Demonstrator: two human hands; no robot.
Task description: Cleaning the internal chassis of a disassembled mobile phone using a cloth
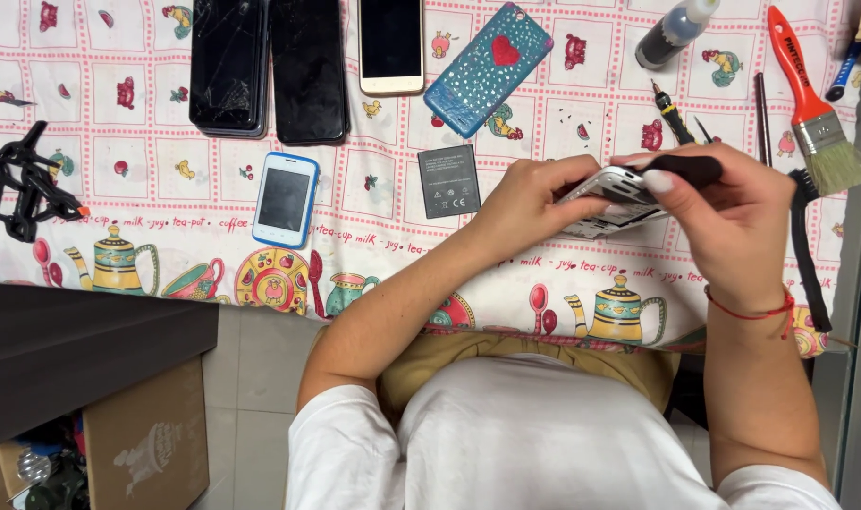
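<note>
Left hand (pixel 525 198) is gripping the light, fragile phone (pixel 612 186) edgewise; right hand (pixel 723 217), at three o'clock, is pinching a black tool (pixel 687 168).

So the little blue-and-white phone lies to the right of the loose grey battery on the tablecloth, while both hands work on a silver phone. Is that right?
Not quite. In the head view the small blue-and-white phone lies to the left of the grey battery, not the right. The left hand and right hand do hold the silver phone.
</note>
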